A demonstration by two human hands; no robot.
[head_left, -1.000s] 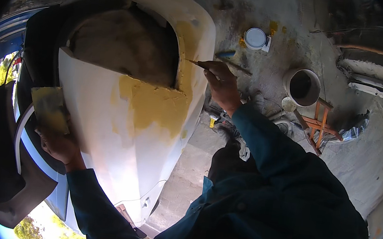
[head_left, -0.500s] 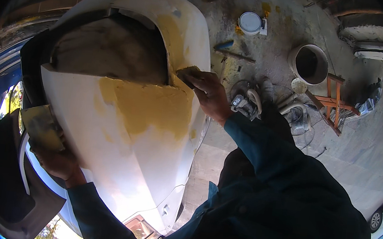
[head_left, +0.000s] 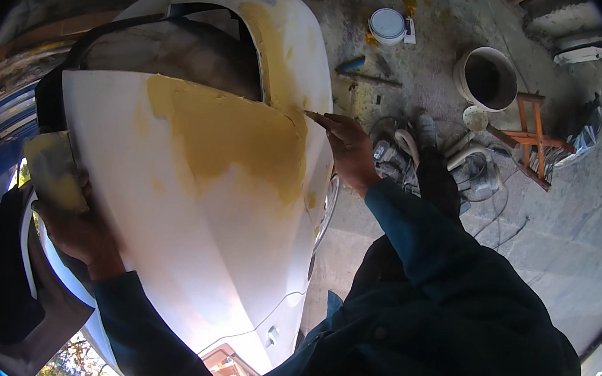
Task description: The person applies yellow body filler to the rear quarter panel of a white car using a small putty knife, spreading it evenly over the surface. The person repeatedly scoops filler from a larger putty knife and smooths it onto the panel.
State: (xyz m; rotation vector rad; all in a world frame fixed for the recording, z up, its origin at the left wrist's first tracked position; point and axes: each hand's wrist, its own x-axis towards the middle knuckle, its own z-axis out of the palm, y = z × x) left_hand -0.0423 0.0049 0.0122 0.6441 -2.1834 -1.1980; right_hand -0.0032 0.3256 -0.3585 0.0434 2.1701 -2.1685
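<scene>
A white car body panel point(head_left: 188, 249) lies before me, with a broad patch of yellowish filler point(head_left: 236, 135) below a dark opening point(head_left: 175, 52) and a strip running up its right side. In my right hand point(head_left: 354, 155), a thin putty spreader point(head_left: 315, 118) is pinched and seen nearly edge-on. Its tip is at the panel's right edge, beside the corner of the filler; whether it touches is unclear. At the panel's left side, my left hand point(head_left: 77, 236) holds a flat board point(head_left: 55, 169) smeared with filler. That hand's fingers are partly in shadow.
On the floor to the right stand a lidded tub point(head_left: 387, 26), a large bucket point(head_left: 513, 79) and a reddish wooden frame point(head_left: 539, 146). A blue-ended tool point(head_left: 351, 63) lies near the panel. Machines with pale hoses point(head_left: 400, 144) sit beside my leg.
My right hand has moved the spreader rightward, from the filler at the opening's corner to the panel's outer edge, turning it edge-on. The left hand and board have shifted slightly up and left.
</scene>
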